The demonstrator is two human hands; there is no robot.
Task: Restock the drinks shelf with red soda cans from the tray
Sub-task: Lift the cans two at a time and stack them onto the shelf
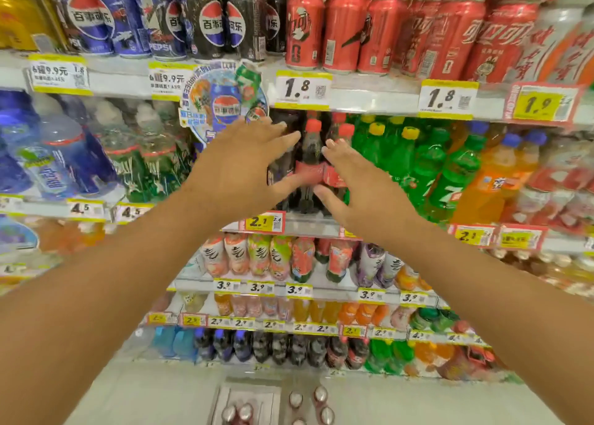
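Tray (221,402) cut off at bottom edge.

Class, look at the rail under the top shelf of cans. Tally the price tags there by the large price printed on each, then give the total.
9.9 price tags: 2
1.8 price tags: 2
1.9 price tag: 1
Total: 5

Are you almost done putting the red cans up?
Partly. The top shelf already has a row of red cans. Right now neither the left hand nor the right hand holds a can; both are open by the cola bottles. Several cans still wait on the floor below.
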